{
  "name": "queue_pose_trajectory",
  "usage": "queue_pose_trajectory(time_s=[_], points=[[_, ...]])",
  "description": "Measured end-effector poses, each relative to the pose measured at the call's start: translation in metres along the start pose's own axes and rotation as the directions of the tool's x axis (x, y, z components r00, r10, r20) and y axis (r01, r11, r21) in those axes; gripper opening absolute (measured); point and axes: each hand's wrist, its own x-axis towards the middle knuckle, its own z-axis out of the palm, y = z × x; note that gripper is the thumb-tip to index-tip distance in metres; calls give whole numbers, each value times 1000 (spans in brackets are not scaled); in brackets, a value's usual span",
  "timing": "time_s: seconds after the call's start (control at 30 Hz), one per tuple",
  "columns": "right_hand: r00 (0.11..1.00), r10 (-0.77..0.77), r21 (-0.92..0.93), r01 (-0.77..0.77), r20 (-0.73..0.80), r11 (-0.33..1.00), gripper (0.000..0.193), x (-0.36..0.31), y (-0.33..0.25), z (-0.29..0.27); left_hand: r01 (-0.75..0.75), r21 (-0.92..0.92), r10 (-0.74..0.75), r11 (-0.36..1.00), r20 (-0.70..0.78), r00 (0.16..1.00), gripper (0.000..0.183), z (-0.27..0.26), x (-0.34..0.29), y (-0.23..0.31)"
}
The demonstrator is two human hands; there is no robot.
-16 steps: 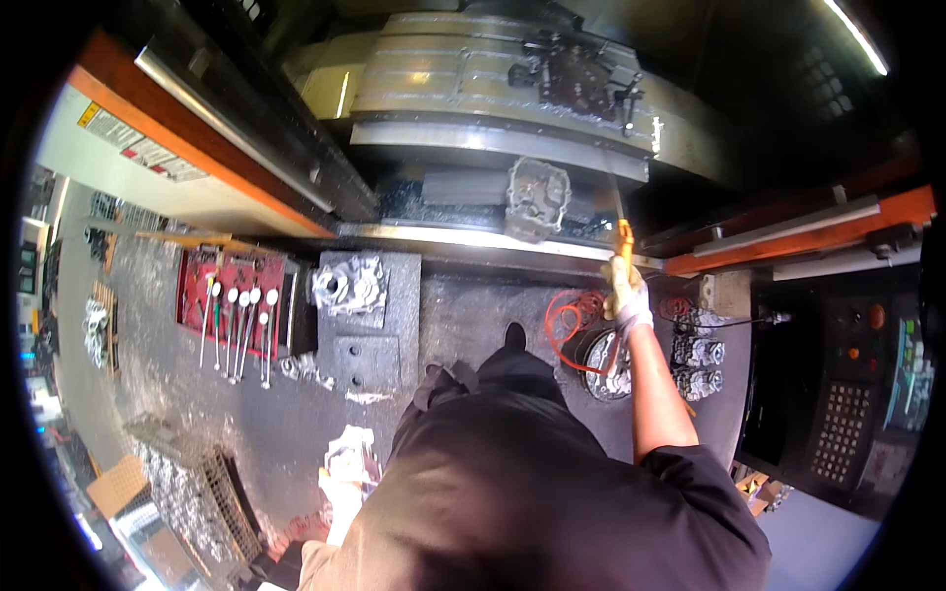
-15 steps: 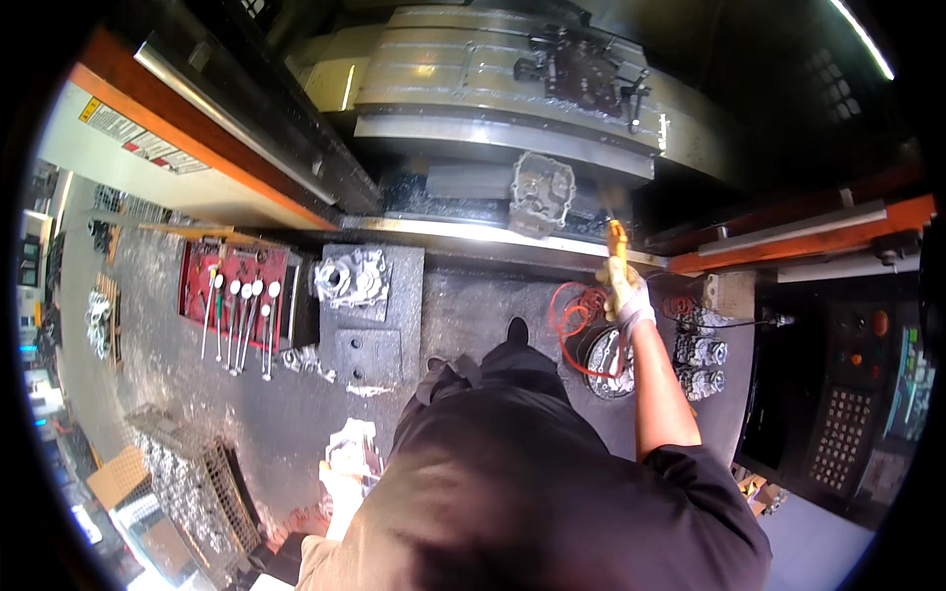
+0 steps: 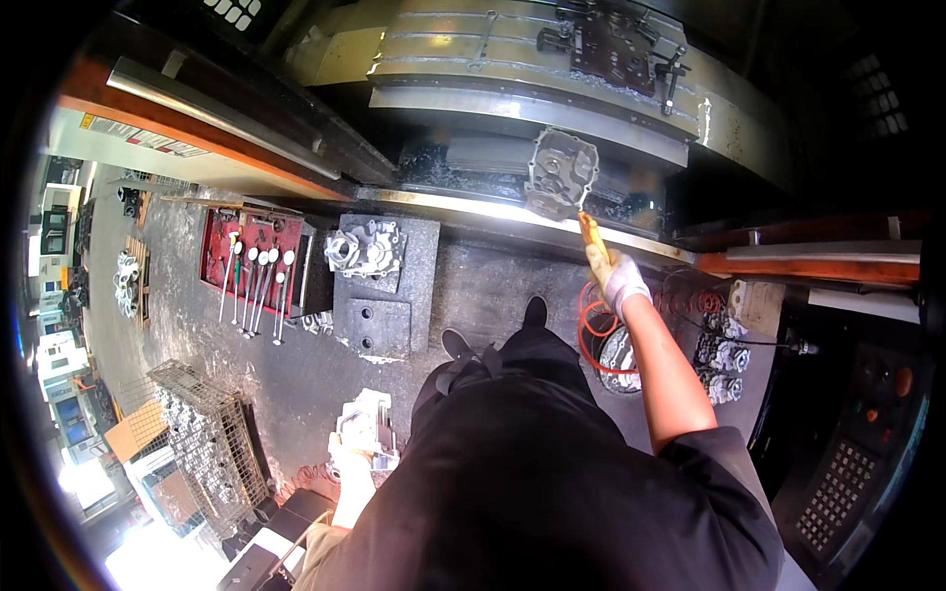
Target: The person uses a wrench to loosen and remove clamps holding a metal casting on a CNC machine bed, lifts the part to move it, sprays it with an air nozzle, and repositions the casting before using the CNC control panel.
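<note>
So the yellow-orange air gun is in the right hand, slim nozzle pointing up at the lower edge of a dull grey casting. Can't tell if they touch. That casting's got a wavy flanged rim, recessed face showing, right by the machine's sill. Another casting, bright silver and kinda washed out, is in the left hand.

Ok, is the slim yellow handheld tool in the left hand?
No, the gloved right hand grips the slim yellow handheld tool, while the left hand holds a silver cast-metal housing.
</note>
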Motion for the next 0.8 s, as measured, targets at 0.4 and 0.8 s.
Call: queue_pose_trajectory(time_s=[0.4, 0.8], points=[[994, 60, 212, -79, 95, 974, 57, -76, 35, -6, 99, -51, -97, 994, 33, 995, 63, 25, 9, -1], [984, 167, 384, -177, 60, 906, 54, -109, 79, -33, 148, -52, -152, 988, -77, 985, 62, 54, 39, 29]])
